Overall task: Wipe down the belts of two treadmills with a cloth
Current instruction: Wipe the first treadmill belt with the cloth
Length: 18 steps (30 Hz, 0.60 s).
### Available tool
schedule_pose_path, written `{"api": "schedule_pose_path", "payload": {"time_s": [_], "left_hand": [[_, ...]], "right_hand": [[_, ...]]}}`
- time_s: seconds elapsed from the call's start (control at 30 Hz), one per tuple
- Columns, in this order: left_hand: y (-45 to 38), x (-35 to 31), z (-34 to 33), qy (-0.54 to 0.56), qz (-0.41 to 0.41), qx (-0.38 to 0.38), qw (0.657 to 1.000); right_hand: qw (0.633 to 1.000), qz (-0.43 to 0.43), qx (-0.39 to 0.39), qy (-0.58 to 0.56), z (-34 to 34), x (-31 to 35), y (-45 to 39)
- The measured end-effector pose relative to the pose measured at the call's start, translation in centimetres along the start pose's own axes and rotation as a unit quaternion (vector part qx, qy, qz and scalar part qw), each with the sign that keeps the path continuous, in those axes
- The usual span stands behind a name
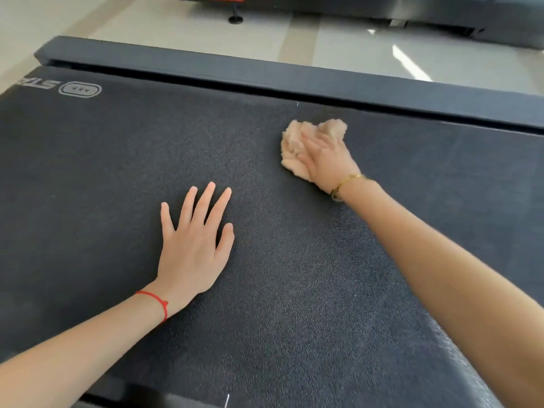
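While the left hand [192, 248] lies flat with fingers spread wide on the dark textured treadmill belt [294, 290], the right hand [326, 160] presses a crumpled beige cloth [294, 142] onto the belt near the far side rail [294, 81], fingers fairly straight over it. Beyond the rail lies pale tiled floor [338, 45], with a second dark machine [441, 13] at the top edge

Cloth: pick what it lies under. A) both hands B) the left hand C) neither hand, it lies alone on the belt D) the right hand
D: the right hand presses the cloth onto the belt, while the left hand rests flat on bare belt, apart from the cloth.
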<state>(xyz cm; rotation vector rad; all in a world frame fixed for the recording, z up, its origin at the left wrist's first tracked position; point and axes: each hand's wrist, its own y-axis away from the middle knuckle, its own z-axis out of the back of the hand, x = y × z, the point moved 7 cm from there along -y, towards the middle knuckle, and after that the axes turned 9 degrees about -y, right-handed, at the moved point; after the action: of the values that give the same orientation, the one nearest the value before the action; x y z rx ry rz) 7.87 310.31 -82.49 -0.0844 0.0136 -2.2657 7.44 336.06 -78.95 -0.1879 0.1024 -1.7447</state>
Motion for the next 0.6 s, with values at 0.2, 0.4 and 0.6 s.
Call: {"api": "schedule_pose_path", "payload": {"time_s": [0.2, 0.4, 0.6], "left_hand": [[0.2, -0.1, 0.2, 0.002, -0.003, -0.006, 1.000], [0.2, -0.1, 0.2, 0.010, 0.000, 0.000, 1.000], [0.0, 0.0, 0.1, 0.017, 0.000, -0.006, 1.000]], "right_hand": [[0.977, 0.139, 0.015, -0.161, 0.4, 7.3, 10.6], [0.996, 0.056, 0.043, 0.046, 1.9, 1.5, 8.2], [0.998, -0.061, 0.010, -0.017, 1.6, 2.1, 7.3]]}}
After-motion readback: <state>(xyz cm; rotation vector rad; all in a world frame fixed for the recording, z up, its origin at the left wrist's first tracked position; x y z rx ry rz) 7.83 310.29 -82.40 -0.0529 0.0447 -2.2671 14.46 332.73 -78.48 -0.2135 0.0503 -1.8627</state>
